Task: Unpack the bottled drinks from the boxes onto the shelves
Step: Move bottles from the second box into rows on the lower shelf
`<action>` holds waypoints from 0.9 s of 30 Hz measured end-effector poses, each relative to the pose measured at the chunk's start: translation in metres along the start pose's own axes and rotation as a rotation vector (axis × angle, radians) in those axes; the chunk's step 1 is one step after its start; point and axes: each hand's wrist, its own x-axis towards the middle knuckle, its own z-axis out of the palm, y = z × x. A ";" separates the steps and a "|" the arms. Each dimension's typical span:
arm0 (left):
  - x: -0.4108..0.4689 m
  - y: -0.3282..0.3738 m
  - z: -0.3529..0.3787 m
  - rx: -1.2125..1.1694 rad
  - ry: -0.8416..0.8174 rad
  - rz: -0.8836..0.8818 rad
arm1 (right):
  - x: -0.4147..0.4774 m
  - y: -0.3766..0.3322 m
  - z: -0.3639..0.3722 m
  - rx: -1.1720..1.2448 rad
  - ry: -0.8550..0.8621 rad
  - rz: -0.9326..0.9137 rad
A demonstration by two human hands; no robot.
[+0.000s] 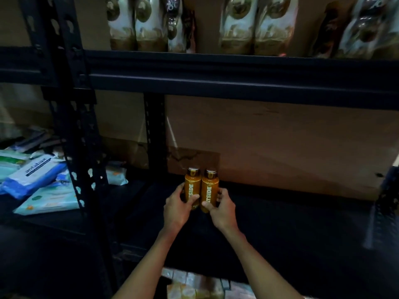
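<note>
Blue-and-white wipe packs [32, 180] lie heaped far left, beyond black metal post [83, 147]. At centre we see left hand [178, 207] gripping left orange bottle [192, 184], thumb across label. Right orange bottle [209, 186] touches it, upright, gripped by right hand [222, 209]. Both bottles sit at dark lower shelf [291, 223], toward its back-left, before brown cardboard [280, 147]; whether bases rest on it, we cannot tell. Overhead, pouches [237, 24] line upper shelf [237, 83].

head view, close, facing dark shelf [280, 223]
</note>
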 end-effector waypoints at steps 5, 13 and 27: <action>0.048 -0.028 -0.008 0.069 0.063 -0.035 | 0.046 0.000 0.042 -0.030 -0.035 -0.026; 0.120 -0.053 0.000 0.049 0.045 -0.105 | 0.115 0.016 0.083 -0.186 0.007 0.004; 0.144 -0.065 0.017 0.104 0.032 -0.105 | 0.142 0.029 0.085 -0.331 0.053 0.009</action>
